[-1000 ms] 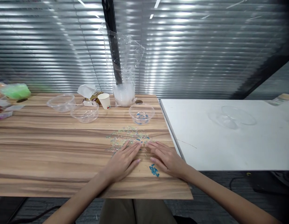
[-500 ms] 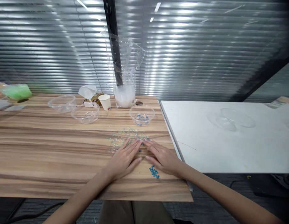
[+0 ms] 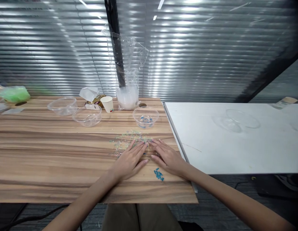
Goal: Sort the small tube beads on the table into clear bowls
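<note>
My left hand (image 3: 130,160) lies on the wooden table with its fingers spread, the tips among small clear and pale green pieces (image 3: 122,144). Opposite it, my right hand (image 3: 169,158) rests with fingers apart at the right edge of the same scatter. The fingertips of both hands are close together, and some pieces are hidden under them. A small pile of blue pieces (image 3: 159,174) sits below my right hand. Behind the hands stands a clear round bowl (image 3: 145,118) with blue pieces in it.
Two more clear bowls (image 3: 62,107) (image 3: 87,116), a paper cup (image 3: 107,104), a tissue pack (image 3: 92,96) and a clear bag holding white stuff (image 3: 128,98) stand at the back. A white table (image 3: 235,144) adjoins on the right, with clear lids (image 3: 242,118).
Both hands have shifted very slightly on the table, with the right fingertips a little farther from the near edge. The whole view has moved slightly.
</note>
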A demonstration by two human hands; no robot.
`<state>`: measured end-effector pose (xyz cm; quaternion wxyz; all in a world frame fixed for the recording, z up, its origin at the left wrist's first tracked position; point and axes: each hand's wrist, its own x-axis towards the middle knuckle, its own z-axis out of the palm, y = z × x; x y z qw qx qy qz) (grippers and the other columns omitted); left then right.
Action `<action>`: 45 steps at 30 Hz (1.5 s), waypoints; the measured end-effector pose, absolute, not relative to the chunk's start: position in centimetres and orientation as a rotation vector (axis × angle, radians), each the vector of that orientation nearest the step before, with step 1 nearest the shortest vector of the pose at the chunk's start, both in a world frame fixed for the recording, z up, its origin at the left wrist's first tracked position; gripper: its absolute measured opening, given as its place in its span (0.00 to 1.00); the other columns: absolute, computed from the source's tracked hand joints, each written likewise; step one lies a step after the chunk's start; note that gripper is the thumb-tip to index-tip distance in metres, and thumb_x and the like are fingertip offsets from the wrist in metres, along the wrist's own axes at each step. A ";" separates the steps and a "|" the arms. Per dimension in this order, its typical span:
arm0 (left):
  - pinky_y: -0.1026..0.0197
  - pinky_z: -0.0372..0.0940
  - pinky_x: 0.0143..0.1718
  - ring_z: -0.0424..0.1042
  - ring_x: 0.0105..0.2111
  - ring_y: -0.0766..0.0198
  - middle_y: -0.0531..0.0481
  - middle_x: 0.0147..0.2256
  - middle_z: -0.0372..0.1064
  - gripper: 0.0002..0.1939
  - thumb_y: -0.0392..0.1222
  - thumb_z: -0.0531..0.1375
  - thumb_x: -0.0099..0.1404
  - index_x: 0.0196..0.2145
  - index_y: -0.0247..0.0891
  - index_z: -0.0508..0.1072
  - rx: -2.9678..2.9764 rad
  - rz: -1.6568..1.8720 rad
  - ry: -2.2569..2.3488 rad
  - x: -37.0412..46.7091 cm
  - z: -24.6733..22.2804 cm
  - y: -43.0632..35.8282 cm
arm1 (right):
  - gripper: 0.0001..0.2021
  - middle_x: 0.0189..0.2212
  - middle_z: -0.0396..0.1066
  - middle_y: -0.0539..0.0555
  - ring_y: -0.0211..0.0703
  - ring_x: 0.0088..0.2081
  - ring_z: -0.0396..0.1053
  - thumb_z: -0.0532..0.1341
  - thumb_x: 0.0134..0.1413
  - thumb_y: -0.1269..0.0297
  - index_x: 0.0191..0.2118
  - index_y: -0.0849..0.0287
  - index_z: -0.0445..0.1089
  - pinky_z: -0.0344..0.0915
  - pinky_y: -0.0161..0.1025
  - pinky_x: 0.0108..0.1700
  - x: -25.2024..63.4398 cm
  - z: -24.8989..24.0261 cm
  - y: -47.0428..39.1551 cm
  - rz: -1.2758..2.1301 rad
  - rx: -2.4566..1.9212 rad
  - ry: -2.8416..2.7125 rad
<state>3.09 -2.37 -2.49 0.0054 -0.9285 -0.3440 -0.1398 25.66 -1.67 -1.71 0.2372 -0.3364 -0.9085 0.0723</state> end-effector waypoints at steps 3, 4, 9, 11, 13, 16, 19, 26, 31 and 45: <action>0.43 0.39 0.65 0.50 0.64 0.53 0.37 0.62 0.53 0.28 0.51 0.44 0.74 0.64 0.30 0.50 -2.900 -0.399 -1.048 3.7 -2.4 -1.9 | 0.20 0.57 0.63 0.65 0.52 0.62 0.54 0.49 0.67 0.62 0.60 0.65 0.57 0.56 0.58 0.61 26.1 -1.9 -1.8 0.191 -0.918 -2.493; 0.42 0.38 0.65 0.50 0.64 0.52 0.36 0.62 0.53 0.28 0.51 0.44 0.74 0.64 0.29 0.50 -2.899 -0.388 -1.042 3.8 -2.3 -1.7 | 0.19 0.56 0.64 0.65 0.52 0.62 0.55 0.49 0.67 0.63 0.59 0.65 0.58 0.56 0.58 0.62 26.3 -1.9 -1.9 0.184 -0.921 -2.490; 0.42 0.37 0.65 0.50 0.63 0.52 0.36 0.62 0.52 0.29 0.51 0.44 0.73 0.64 0.28 0.48 -2.879 -0.389 -1.045 4.3 -2.2 -1.2 | 0.16 0.55 0.66 0.64 0.50 0.62 0.55 0.49 0.67 0.65 0.56 0.65 0.62 0.54 0.57 0.63 26.7 -2.1 -2.0 0.149 -0.938 -2.460; 0.43 0.39 0.65 0.51 0.63 0.52 0.36 0.62 0.52 0.29 0.51 0.44 0.74 0.64 0.28 0.48 -2.868 -0.425 -1.064 4.2 -2.3 -1.2 | 0.19 0.58 0.61 0.63 0.50 0.63 0.52 0.49 0.67 0.64 0.59 0.65 0.57 0.53 0.57 0.63 26.5 -2.1 -1.8 0.175 -0.939 -2.481; 0.43 0.42 0.65 0.51 0.63 0.52 0.36 0.62 0.52 0.29 0.51 0.44 0.74 0.64 0.29 0.48 -2.865 -0.457 -1.082 4.1 -2.5 -1.3 | 0.22 0.61 0.58 0.62 0.50 0.65 0.49 0.49 0.68 0.61 0.63 0.64 0.52 0.52 0.57 0.64 26.3 -1.9 -1.7 0.215 -0.941 -2.515; 0.43 0.44 0.64 0.52 0.63 0.52 0.36 0.62 0.53 0.29 0.51 0.43 0.74 0.64 0.29 0.47 -2.868 -0.479 -1.100 3.8 -2.6 -1.4 | 0.22 0.60 0.59 0.62 0.50 0.65 0.49 0.50 0.67 0.59 0.63 0.62 0.52 0.53 0.58 0.63 26.3 -1.9 -1.7 0.237 -0.948 -2.523; 0.42 0.45 0.64 0.53 0.63 0.51 0.36 0.61 0.54 0.29 0.50 0.44 0.74 0.64 0.29 0.47 -2.870 -0.473 -1.115 3.5 -2.5 -1.7 | 0.17 0.57 0.62 0.64 0.51 0.63 0.53 0.49 0.67 0.62 0.56 0.64 0.60 0.56 0.58 0.61 26.8 -2.0 -1.9 0.207 -0.966 -2.488; 0.42 0.44 0.64 0.54 0.62 0.54 0.38 0.60 0.58 0.27 0.48 0.44 0.74 0.65 0.33 0.46 -2.873 -0.517 -1.093 2.8 -2.1 -2.5 | 0.15 0.55 0.66 0.63 0.50 0.61 0.57 0.49 0.67 0.64 0.55 0.62 0.62 0.57 0.57 0.61 26.9 -2.1 -1.9 0.167 -0.985 -2.409; 0.41 0.43 0.64 0.52 0.63 0.53 0.37 0.61 0.54 0.28 0.49 0.46 0.74 0.65 0.30 0.48 -2.908 -0.460 -1.044 3.0 -2.2 -2.3 | 0.21 0.59 0.60 0.62 0.50 0.63 0.51 0.49 0.67 0.60 0.61 0.62 0.55 0.52 0.58 0.63 26.2 -1.9 -1.6 0.205 -1.012 -2.480; 0.48 0.46 0.65 0.51 0.63 0.57 0.39 0.62 0.53 0.26 0.48 0.45 0.74 0.64 0.32 0.50 -2.999 -0.432 -0.935 3.4 -2.0 -2.1 | 0.15 0.58 0.61 0.65 0.53 0.61 0.56 0.50 0.66 0.63 0.55 0.61 0.61 0.56 0.60 0.61 26.9 -2.8 -2.1 0.110 -1.064 -2.376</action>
